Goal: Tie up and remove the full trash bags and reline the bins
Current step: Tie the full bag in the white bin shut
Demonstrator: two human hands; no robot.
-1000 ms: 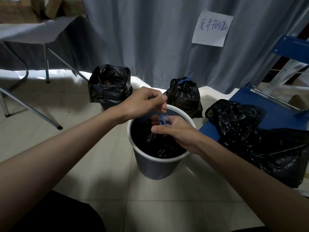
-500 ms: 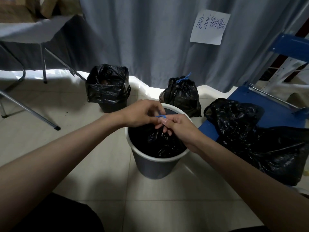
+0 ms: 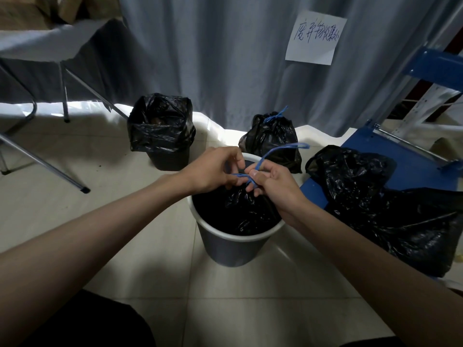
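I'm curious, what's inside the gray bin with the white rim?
A crumpled black trash bag fills the gray bin. Both hands pinch its blue drawstring above. The bag hides its contents.

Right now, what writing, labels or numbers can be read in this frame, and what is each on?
"废弃物收集处", as best it reads: blue handwriting on the white paper sheet stuck to the grey curtain; the last characters are scrawled and uncertain.
Black trash bags, grey bin, cardboard boxes: no print that can be made out.
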